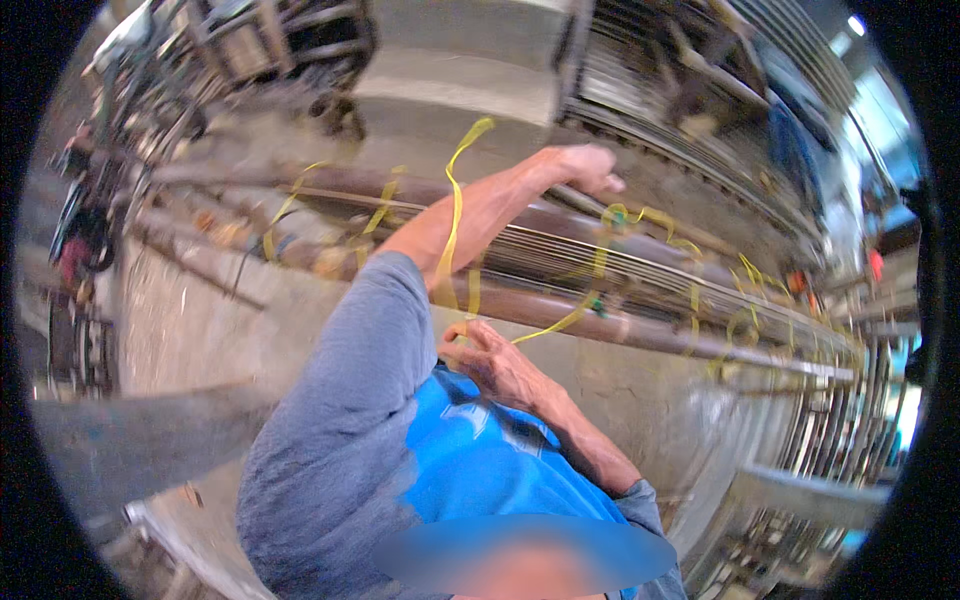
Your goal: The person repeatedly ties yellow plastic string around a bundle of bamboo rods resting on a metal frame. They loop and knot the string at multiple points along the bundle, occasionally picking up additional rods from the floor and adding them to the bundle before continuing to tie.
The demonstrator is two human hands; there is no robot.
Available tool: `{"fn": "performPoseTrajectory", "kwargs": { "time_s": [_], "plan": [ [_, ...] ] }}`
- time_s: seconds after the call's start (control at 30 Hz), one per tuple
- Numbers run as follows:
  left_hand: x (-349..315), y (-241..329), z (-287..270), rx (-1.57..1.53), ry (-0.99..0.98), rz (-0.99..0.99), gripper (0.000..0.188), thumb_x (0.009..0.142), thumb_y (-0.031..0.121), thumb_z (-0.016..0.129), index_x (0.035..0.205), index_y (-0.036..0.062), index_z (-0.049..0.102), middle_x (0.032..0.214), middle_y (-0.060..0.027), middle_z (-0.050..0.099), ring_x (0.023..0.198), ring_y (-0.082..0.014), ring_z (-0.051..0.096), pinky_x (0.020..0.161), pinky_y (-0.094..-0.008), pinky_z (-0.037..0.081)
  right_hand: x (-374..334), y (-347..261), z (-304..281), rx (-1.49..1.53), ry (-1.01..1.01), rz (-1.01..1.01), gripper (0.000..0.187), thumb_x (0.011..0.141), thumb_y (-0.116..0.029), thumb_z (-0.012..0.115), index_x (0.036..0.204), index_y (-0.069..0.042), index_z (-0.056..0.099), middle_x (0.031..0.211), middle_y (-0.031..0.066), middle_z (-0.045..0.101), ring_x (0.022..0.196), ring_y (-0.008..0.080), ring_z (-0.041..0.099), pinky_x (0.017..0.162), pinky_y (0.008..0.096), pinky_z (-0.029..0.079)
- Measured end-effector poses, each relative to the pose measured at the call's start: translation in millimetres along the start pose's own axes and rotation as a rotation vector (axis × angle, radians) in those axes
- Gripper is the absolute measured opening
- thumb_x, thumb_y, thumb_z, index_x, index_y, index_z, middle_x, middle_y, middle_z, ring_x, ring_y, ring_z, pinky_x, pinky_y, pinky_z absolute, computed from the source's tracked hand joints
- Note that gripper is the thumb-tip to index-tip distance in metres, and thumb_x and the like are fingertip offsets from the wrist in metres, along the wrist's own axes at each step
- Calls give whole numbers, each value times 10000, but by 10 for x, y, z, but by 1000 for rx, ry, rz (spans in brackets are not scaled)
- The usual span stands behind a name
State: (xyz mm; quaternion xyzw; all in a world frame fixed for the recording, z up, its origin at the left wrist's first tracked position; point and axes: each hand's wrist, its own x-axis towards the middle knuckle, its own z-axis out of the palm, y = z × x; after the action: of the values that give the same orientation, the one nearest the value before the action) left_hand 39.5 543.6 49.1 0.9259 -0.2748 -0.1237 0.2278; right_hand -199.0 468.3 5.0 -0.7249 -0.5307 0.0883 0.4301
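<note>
Fingers of the right hand [495, 368] curl in front of the blue-and-grey shirt [480, 450], beside thin yellow strapping [456, 215]; whether they grip it cannot be told. Beyond, the blurred left hand [583, 167] has bent fingers, their hold unclear. The left forearm [485, 215] crosses above a bundle of long, slender metal rods [560, 252], hiding part of it. Thick brown pipes [650, 331] flank the bundle, and a dark metal rack [610, 122] stands past the left hand. The rods' long axis slants from upper left to lower right, across the person's front; one strapping strand points upward, away from the body, its tip bent rightward.
</note>
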Motion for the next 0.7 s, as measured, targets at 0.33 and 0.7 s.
{"fn": "performPoseTrajectory", "kwargs": {
  "time_s": [0.33, 0.7],
  "plan": [
    [-2697, -1534, 71, -26, 363, -10, 206, 769, 251, 501, 745, 76, 608, 674, -144, 586, 663, -306, 582, 607, -402, 453, 1706, -99, 473, -65, 194, 395, 212, 802, -225, 508, 691, -49, 548, 443, 88, 447, 390, 253, 434, 405, 341, 369],
    [-2537, -1432, 277, 69, 459, -167, 169, 751, 246, 508, 687, 112, 588, 598, -137, 567, 551, -337, 537, 517, -429, 403, 2650, 671, -315, 618, 390, 631, 306, 843, -298, 476, 738, -20, 549, 604, 104, 539, 544, 201, 514, 516, 340, 380]
  ]
}}
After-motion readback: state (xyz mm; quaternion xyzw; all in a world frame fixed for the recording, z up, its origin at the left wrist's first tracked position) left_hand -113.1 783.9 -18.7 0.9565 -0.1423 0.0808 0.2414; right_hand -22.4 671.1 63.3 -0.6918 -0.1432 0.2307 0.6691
